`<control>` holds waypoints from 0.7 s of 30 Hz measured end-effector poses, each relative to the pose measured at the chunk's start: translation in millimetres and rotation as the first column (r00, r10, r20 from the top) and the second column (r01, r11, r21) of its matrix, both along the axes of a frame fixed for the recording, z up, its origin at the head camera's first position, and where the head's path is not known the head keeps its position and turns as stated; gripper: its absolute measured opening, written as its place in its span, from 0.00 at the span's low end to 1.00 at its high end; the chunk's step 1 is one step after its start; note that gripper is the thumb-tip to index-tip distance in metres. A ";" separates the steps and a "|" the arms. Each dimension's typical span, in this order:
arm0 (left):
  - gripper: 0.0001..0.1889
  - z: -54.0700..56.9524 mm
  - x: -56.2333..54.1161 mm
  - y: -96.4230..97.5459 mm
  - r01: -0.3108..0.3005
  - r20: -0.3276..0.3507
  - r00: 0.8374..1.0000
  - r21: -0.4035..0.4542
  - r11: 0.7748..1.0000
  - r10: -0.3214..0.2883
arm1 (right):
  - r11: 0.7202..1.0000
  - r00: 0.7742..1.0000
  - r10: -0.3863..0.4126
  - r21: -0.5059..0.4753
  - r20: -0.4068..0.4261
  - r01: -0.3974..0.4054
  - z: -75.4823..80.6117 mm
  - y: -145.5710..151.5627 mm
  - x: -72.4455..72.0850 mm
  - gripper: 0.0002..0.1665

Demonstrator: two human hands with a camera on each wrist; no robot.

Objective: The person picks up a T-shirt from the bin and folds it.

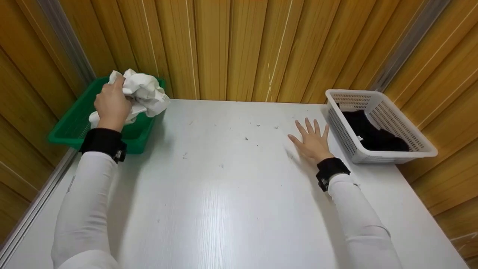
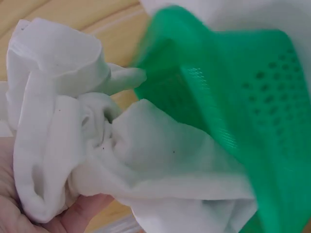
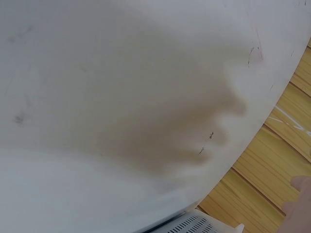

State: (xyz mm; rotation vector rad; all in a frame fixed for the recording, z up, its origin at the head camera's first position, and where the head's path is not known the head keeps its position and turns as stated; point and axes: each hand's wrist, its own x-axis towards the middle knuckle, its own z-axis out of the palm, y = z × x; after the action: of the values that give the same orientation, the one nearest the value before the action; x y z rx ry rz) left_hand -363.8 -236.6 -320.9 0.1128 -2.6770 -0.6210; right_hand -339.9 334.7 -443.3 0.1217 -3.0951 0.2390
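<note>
A bunched white cloth is gripped by my left hand above the green basket at the back left. In the left wrist view the crumpled cloth hangs in folds beside the basket's green rim, with part of the palm and fingers under it. My right hand is spread over the table with straight fingers, left of the white basket, and holds nothing. Only a few fingertips of it show at the right wrist view's edge, with its shadow on the table.
Black cloth lies inside the white basket at the back right. The white tabletop spans between the two baskets. Wood-patterned walls close off the back and both sides, with metal posts at the corners.
</note>
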 end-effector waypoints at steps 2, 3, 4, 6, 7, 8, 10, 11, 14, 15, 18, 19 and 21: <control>0.27 9.8 4.2 10.7 0.020 -0.033 0.999 0.009 1.000 -0.020 | 1.000 1.000 -0.001 -0.005 0.004 0.001 0.1 -0.2 0.7 0.46; 0.27 14.5 6.3 17.0 0.031 -0.045 0.998 0.010 0.999 -0.031 | 1.000 1.000 -0.001 -0.004 0.004 0.001 0.0 -0.3 0.8 0.46; 0.27 18.5 8.1 23.6 0.045 -0.060 0.997 0.009 0.999 -0.044 | 1.000 1.000 -0.001 -0.007 0.004 0.001 -0.1 -0.5 1.0 0.46; 0.26 25.0 11.9 37.7 0.073 -0.079 0.994 0.001 0.997 -0.073 | 1.000 1.000 -0.003 -0.007 0.003 0.004 -0.2 -0.8 1.6 0.46; 0.26 27.0 13.6 45.0 0.089 -0.087 0.992 -0.003 0.996 -0.088 | 1.000 1.000 -0.003 -0.006 0.002 0.003 -0.2 -0.8 1.4 0.46; 0.25 27.7 14.9 52.1 0.105 -0.092 0.990 -0.006 0.994 -0.106 | 1.000 1.000 -0.002 -0.006 0.001 0.002 -0.2 -0.8 1.2 0.46; 0.23 27.1 16.9 65.7 0.139 -0.092 0.986 -0.012 0.990 -0.140 | 1.000 1.000 0.001 -0.009 0.003 -0.001 -0.2 -1.2 1.1 0.46; 0.23 25.9 18.0 72.6 0.155 -0.081 0.984 -0.016 0.988 -0.156 | 1.000 1.000 0.002 -0.007 0.002 -0.002 -0.1 -1.3 1.1 0.46; 0.25 18.9 21.8 94.8 0.211 -0.037 0.977 -0.026 0.977 -0.212 | 1.000 1.000 0.008 -0.008 -0.001 -0.008 0.4 -1.8 1.0 0.46; 0.25 15.5 23.3 102.9 0.234 -0.023 0.972 -0.032 0.972 -0.235 | 1.000 1.000 0.008 -0.008 -0.001 -0.008 0.4 -1.8 1.1 0.46; 0.27 1.6 29.9 129.0 0.328 0.018 0.945 -0.044 0.944 -0.328 | 1.000 1.000 0.005 -0.006 -0.003 -0.005 0.2 -1.0 1.8 0.46; 0.27 -4.5 32.8 137.6 0.362 0.032 0.932 -0.047 0.931 -0.361 | 1.000 1.000 0.002 -0.003 -0.002 -0.002 0.0 -0.7 2.0 0.46; 0.26 -18.4 39.6 153.8 0.422 0.052 0.907 -0.062 0.905 -0.419 | 1.000 1.000 -0.001 0.001 0.008 0.001 -0.4 0.1 2.6 0.46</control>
State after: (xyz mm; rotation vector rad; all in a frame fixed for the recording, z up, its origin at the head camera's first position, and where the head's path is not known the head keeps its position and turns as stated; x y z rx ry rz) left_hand -324.2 -82.8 -339.2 -0.4928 -2.7724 -0.6493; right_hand -337.4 334.8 -443.7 0.1187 -3.1034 0.2385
